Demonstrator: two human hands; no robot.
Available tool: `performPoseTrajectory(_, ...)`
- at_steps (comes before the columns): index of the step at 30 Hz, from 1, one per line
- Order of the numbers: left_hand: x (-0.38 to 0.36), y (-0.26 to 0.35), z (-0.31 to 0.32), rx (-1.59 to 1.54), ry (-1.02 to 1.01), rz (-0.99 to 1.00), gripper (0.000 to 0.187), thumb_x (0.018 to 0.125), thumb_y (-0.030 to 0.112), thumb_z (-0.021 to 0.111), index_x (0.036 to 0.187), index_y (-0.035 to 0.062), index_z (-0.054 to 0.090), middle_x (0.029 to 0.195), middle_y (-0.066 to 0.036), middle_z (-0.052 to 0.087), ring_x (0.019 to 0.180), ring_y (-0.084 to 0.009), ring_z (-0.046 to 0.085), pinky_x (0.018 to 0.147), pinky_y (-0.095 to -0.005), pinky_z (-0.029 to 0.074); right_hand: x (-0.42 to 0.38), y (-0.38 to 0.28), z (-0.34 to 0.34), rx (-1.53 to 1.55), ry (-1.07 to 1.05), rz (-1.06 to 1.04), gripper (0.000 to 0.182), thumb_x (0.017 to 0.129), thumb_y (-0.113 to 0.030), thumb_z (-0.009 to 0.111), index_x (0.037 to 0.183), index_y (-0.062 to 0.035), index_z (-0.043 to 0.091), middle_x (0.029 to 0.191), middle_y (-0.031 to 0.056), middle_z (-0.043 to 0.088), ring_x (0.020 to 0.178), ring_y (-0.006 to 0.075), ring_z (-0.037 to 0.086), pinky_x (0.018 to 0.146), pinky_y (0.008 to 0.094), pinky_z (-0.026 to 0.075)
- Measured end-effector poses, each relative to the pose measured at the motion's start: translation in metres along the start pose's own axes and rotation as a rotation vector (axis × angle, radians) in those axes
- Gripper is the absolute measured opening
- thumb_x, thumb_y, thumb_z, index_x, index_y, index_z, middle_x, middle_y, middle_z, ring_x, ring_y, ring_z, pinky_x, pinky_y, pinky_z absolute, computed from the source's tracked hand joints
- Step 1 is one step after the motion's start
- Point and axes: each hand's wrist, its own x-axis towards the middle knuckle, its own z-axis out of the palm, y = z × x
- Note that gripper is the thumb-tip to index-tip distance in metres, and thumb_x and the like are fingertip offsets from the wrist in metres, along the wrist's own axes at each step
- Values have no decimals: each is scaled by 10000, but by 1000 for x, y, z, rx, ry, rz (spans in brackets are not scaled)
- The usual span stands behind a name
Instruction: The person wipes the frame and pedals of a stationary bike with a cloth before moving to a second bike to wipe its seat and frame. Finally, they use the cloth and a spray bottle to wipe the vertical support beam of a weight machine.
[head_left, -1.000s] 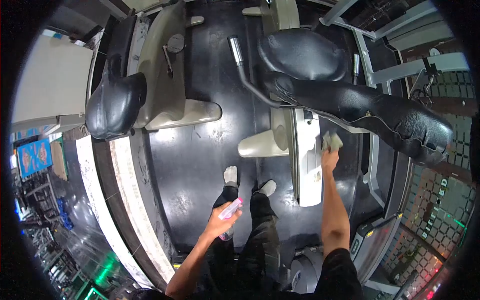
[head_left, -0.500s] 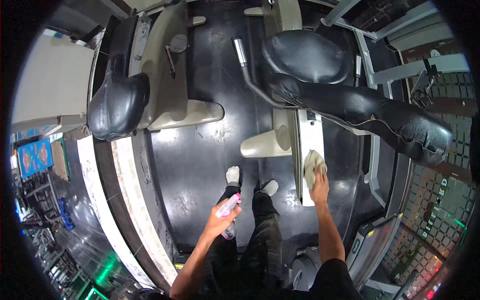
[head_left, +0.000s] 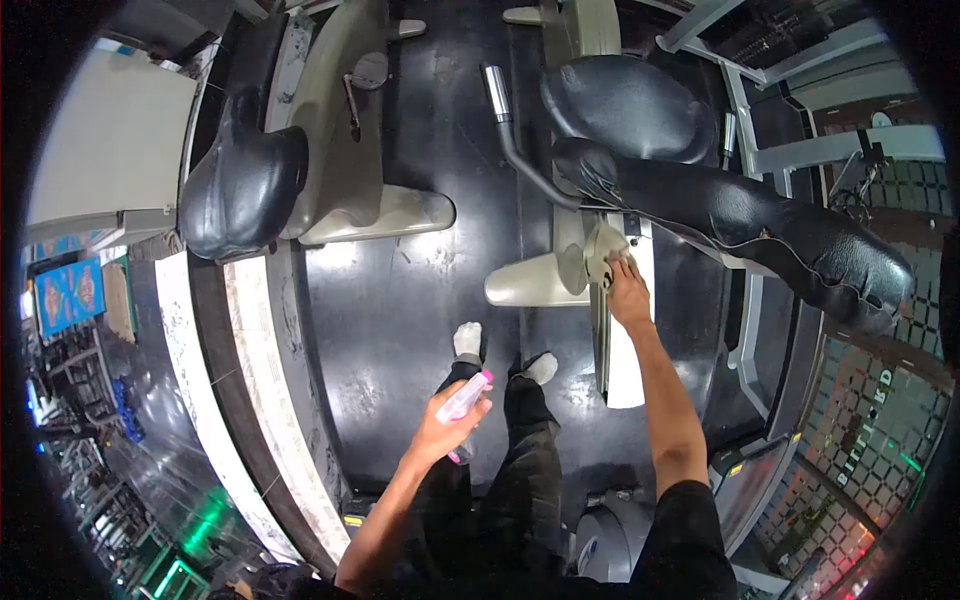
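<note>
Fingers of my left hand (head_left: 443, 425) are wrapped round a clear spray bottle (head_left: 463, 398) with a pink top, held above my left leg. My right hand (head_left: 627, 292) presses a beige cloth (head_left: 604, 250) near the upper end of the white beam (head_left: 626, 365), just below the black padded bench (head_left: 740, 205). Part of the beam's upper end is hidden by the cloth and hand.
A curved bar with a chrome grip (head_left: 497, 95) stands left of the round black seat (head_left: 625, 105). Beige machine feet (head_left: 530, 284) rest on the dark floor. Another machine with a black saddle (head_left: 235, 195) stands on the left.
My right hand has moved the cloth up along the white beam, towards the padded bench. My left hand still holds the bottle, slightly further right in view.
</note>
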Motion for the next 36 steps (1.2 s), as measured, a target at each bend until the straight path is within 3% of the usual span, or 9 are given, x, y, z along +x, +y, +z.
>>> performPoseTrajectory(2, -5, 6, -5, 50, 15, 18, 300, 893, 178, 656, 1131, 6, 593, 899, -35, 650, 777, -72, 597, 628, -227, 498, -15, 11, 16, -22, 71, -154, 518, 736, -39, 671, 1223, -63, 496, 1400, 81, 445, 1328, 307, 358, 1057, 414, 339)
performPoseTrajectory(6, -8, 0, -17, 36, 58, 23, 291, 898, 172, 647, 1133, 9, 593, 891, -33, 655, 770, -71, 598, 628, -226, 502, -106, 15, 13, -18, -131, -32, 579, 762, -43, 634, 1311, -56, 449, 1327, 171, 491, 1252, 336, 440, 1030, 481, 361)
performPoseTrajectory(8, -7, -4, -23, 27, 59, 13, 294, 898, 178, 646, 1137, 15, 594, 896, -36, 658, 774, -76, 602, 628, -229, 506, -168, 38, 35, -117, -126, -117, 752, 657, -73, 710, 1357, -103, 434, 1261, 191, 531, 1212, 362, 466, 974, 496, 388)
performPoseTrajectory(11, -6, -7, -27, 5, 67, -6, 298, 898, 186, 647, 1141, 21, 596, 891, -40, 662, 773, -78, 604, 629, -232, 508, -207, 30, 10, -47, -295, -149, 618, 655, -64, 687, 1245, -44, 503, 1131, 182, 583, 1143, 326, 512, 928, 458, 429)
performPoseTrajectory(15, -4, -9, -24, 27, 53, -12, 293, 896, 189, 652, 1131, 21, 604, 872, -32, 659, 751, -71, 594, 632, -229, 500, -179, 31, 9, 37, -443, -55, 578, 681, -102, 692, 1215, 0, 494, 1006, 159, 623, 1047, 335, 557, 895, 428, 471)
performPoseTrajectory(19, 0, -18, -12, 32, 45, -16, 278, 886, 189, 665, 1103, 20, 620, 842, -15, 642, 727, -62, 573, 626, -219, 482, -81, -6, 3, 10, -280, -312, 551, 662, -90, 714, 1167, -30, 503, 1085, 159, 607, 1081, 329, 539, 916, 394, 469)
performPoseTrajectory(26, 4, -35, -1, 77, 102, 20, 269, 870, 184, 687, 1081, 27, 631, 806, 7, 615, 702, -48, 535, 636, -215, 452, 52, -7, 109, -609, -175, -439, 393, 865, -214, 540, 1242, -102, 539, 1242, 96, 585, 1263, 283, 433, 1042, 479, 316)
performPoseTrajectory(32, -4, -32, -4, 44, 136, -39, 267, 870, 183, 686, 1088, 39, 630, 803, 15, 615, 694, -46, 529, 629, -212, 449, -24, -1, 161, -819, -625, -291, 369, 941, -251, 410, 1247, -131, 578, 1386, 108, 485, 1361, 326, 326, 1116, 575, 88)
performPoseTrajectory(36, -3, -25, -6, 68, 128, 23, 268, 872, 182, 682, 1090, 36, 627, 802, 15, 615, 688, -46, 534, 624, -212, 451, -111, -14, 154, -958, -743, -354, 382, 948, -323, 414, 1218, -135, 609, 1423, 106, 443, 1365, 323, 323, 1113, 598, 66)
